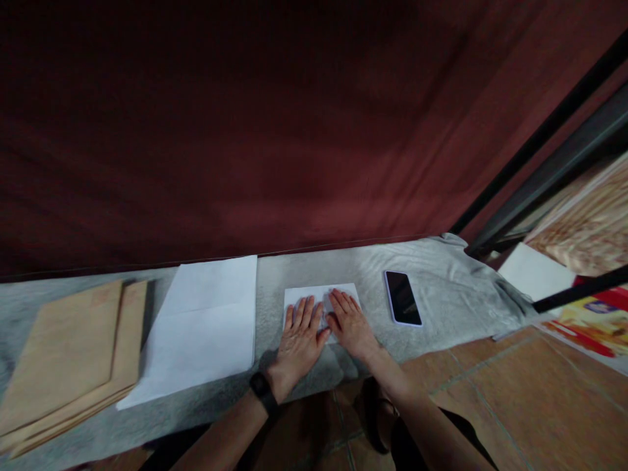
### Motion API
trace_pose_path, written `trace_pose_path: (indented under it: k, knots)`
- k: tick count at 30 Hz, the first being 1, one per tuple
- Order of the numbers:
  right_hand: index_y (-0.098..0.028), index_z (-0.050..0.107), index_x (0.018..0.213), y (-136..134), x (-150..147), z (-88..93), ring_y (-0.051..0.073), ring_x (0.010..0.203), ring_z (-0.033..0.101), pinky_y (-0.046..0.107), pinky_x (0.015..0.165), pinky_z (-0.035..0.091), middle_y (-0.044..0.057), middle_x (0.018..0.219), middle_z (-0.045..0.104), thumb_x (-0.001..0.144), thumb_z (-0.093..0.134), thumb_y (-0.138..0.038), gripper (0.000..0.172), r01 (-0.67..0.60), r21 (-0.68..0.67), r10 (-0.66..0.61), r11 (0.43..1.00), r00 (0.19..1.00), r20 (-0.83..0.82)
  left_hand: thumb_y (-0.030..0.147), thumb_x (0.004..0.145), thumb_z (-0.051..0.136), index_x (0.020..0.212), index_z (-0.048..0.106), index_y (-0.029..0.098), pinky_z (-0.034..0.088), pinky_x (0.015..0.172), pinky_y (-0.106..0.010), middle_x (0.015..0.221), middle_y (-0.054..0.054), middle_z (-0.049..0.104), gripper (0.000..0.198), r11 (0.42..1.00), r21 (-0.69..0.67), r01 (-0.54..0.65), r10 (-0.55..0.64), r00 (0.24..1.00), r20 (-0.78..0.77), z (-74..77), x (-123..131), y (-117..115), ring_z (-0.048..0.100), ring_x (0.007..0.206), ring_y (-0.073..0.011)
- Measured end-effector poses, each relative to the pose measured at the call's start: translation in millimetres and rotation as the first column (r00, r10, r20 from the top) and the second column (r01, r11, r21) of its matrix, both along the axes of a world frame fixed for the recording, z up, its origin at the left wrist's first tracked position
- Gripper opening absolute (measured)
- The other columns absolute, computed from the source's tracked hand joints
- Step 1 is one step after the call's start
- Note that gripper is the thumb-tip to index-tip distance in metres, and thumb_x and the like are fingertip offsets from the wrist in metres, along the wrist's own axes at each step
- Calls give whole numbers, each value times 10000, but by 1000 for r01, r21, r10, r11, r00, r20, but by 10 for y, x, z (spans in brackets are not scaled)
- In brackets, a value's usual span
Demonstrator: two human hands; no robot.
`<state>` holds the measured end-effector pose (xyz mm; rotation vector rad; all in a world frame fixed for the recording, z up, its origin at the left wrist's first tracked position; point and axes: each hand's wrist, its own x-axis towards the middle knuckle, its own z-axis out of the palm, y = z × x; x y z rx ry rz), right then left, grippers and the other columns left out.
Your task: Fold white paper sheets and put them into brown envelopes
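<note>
A small white sheet of paper (321, 292), seemingly folded, lies flat on the grey cloth (338, 371) in front of me. My left hand (300, 333) rests palm down on its left part, fingers stretched out; a dark watch band is on that wrist. My right hand (349, 322) presses flat on the right part, fingers extended and close together. The two thumbs come near each other at the middle. Both palms hide much of the paper's lower part. Neither hand grips anything.
Left of my hands lie larger white sheets (210, 327) with a crease, then a stack of brown envelopes (63, 347). A phone (403, 298) lies to the right. Behind hangs a dark red cloth (294, 144). Dark metal bars (549, 137) and a colourful box (598, 324) stand at right.
</note>
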<state>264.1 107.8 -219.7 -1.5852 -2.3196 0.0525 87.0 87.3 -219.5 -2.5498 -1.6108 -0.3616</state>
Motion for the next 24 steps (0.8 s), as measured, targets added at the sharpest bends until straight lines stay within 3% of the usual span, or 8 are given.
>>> trace_pose_path:
  k: [3,8,16,20,24]
  knots:
    - [-187,433,1478,-14,-26,6,208,1452,318,417,1201,255,71,1567,373,1031,350,-329,476,-72,-25,72,997,997,3,391,984,397,1510,359,176,162,1214,-539,1598,-80,312,570,998,-9,54,-54,998,-13,11,-20,11,219,1494,-281]
    - [-248,373,1512,45,56,25,224,1469,285,447,1197,248,58,1593,315,1043,328,-388,492,-2,-69,5,998,999,35,361,992,368,1507,362,197,168,1215,-534,1589,-62,338,540,998,-11,61,-61,998,-3,15,-47,23,245,1486,-263]
    - [-179,439,1474,108,-29,46,202,1453,320,434,1206,244,86,1547,402,1046,308,-338,475,-19,-82,16,996,999,-40,411,997,366,1477,419,164,218,1201,-534,1582,-89,343,543,998,-39,48,-49,999,-8,56,-5,12,272,1475,-289]
    - [-191,438,1474,78,-125,87,191,1434,356,441,1207,248,61,1538,420,1051,286,-347,475,-88,-92,83,992,995,-63,326,1006,322,1458,450,164,241,1197,-497,1564,-85,379,497,996,-56,67,-68,998,-13,65,-7,29,306,1463,-264]
    - [-235,388,1503,30,-132,104,214,1448,332,464,1204,242,55,1566,365,1047,315,-374,482,-41,-82,41,996,999,8,268,991,326,1489,405,165,277,1184,-451,1570,-77,371,514,998,-61,8,-7,1000,10,47,-38,129,335,1448,-247]
